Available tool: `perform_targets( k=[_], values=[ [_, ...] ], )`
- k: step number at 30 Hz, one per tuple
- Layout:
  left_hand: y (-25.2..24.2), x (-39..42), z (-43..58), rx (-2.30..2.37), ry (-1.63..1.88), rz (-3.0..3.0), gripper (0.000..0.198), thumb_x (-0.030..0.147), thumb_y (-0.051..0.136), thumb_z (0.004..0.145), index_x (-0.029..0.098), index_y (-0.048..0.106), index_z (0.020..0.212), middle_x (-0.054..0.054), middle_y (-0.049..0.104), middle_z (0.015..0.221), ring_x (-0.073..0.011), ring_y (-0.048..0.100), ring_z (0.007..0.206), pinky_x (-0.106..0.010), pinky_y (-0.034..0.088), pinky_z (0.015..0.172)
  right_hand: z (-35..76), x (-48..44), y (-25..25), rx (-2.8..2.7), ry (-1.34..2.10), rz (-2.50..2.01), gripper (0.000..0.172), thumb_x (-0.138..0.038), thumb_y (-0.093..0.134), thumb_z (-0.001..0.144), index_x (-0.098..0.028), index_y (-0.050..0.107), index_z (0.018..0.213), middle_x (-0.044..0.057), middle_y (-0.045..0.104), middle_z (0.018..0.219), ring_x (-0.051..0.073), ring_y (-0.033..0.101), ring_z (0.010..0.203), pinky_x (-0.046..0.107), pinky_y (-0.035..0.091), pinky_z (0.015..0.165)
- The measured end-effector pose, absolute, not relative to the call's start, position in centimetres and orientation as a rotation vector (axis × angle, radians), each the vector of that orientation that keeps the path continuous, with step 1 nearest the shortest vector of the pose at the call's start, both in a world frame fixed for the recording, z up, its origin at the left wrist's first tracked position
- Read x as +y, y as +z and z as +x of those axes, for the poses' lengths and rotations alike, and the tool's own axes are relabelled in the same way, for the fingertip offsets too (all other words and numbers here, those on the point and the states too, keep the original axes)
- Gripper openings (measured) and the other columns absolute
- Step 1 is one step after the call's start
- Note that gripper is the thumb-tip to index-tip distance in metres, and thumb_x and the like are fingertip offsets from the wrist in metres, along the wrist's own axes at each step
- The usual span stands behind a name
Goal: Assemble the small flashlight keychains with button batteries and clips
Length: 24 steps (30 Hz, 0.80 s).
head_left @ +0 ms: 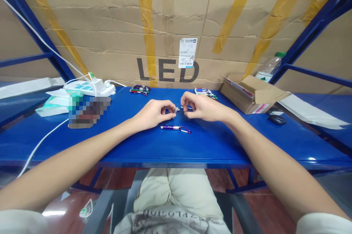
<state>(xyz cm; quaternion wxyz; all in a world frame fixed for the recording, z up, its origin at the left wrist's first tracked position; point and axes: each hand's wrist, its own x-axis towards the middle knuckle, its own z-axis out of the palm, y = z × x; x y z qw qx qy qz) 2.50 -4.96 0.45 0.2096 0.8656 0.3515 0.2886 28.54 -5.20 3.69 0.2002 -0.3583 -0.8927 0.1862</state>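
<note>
My left hand (156,114) is closed in a pinch, with a small silvery piece (177,109) at its fingertips. Facing it across a narrow gap, my right hand (205,107) has its fingers curled. A tiny pale, shiny bit (182,107) shows by its index fingertip; its kind is too small to tell. Partly hidden beneath the right hand is a slim shiny object (190,108) on the table. Just in front of both hands lies a purple penlight (169,127) with a silver section and a purple carabiner clip (185,130).
Penlights lie in a left bundle (140,89) and a right bundle (205,91) at the back of the blue table (143,146). An open cardboard box (247,94) and a black mouse (276,119) stand right. A power strip (93,88) with white cables is left. Behind rises a large carton (110,36).
</note>
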Motion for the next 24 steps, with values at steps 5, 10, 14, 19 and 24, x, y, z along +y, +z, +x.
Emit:
perform_targets(
  k=[5,10,14,19,24],
  values=[
    [0.50,-5.07,2.53,0.960,0.791,2.446,0.025,0.040,0.072,0.096,0.020,0.080,0.109,-0.001,0.080,0.091,-0.0142,0.063,0.070,-0.027,0.047,0.072,28.02,-5.74,3.91,-2.308,0.561,-0.849,0.038,-0.019,0.069,0.084,-0.025,0.057,0.119,0.001,0.077,0.101,0.018,0.061,0.080,0.032,0.048,0.073],
    [0.48,-5.21,2.50,0.930,0.793,2.484,0.024,0.041,0.072,0.096,0.020,0.080,0.104,-0.002,0.081,0.094,-0.0145,0.063,0.071,-0.027,0.048,0.072,27.68,-5.89,3.60,-2.340,0.568,-0.805,0.043,-0.017,0.068,0.085,-0.025,0.056,0.126,0.001,0.077,0.105,0.018,0.064,0.085,0.032,0.050,0.076],
    [0.50,-5.22,2.50,0.928,0.798,2.493,0.023,0.040,0.073,0.096,0.020,0.080,0.105,-0.002,0.081,0.093,-0.0146,0.063,0.071,-0.027,0.048,0.072,27.65,-5.83,3.44,-2.348,0.573,-0.809,0.044,-0.017,0.069,0.086,-0.026,0.057,0.127,0.002,0.078,0.105,0.020,0.066,0.087,0.033,0.052,0.078],
    [0.43,-5.17,2.48,0.924,0.801,2.512,0.022,0.039,0.073,0.096,0.020,0.080,0.106,-0.002,0.081,0.095,-0.0144,0.064,0.072,-0.027,0.048,0.073,27.75,-5.71,3.43,-2.358,0.580,-0.812,0.043,-0.019,0.071,0.087,-0.025,0.057,0.127,0.002,0.078,0.105,0.020,0.068,0.089,0.032,0.052,0.077],
    [0.44,-5.22,2.52,0.925,0.804,2.516,0.022,0.039,0.074,0.096,0.021,0.080,0.107,-0.001,0.081,0.095,-0.0145,0.064,0.073,-0.026,0.048,0.073,27.83,-5.70,3.51,-2.367,0.604,-0.829,0.044,-0.022,0.071,0.089,-0.025,0.056,0.131,0.003,0.077,0.106,0.021,0.070,0.091,0.032,0.052,0.077]
  ],
)
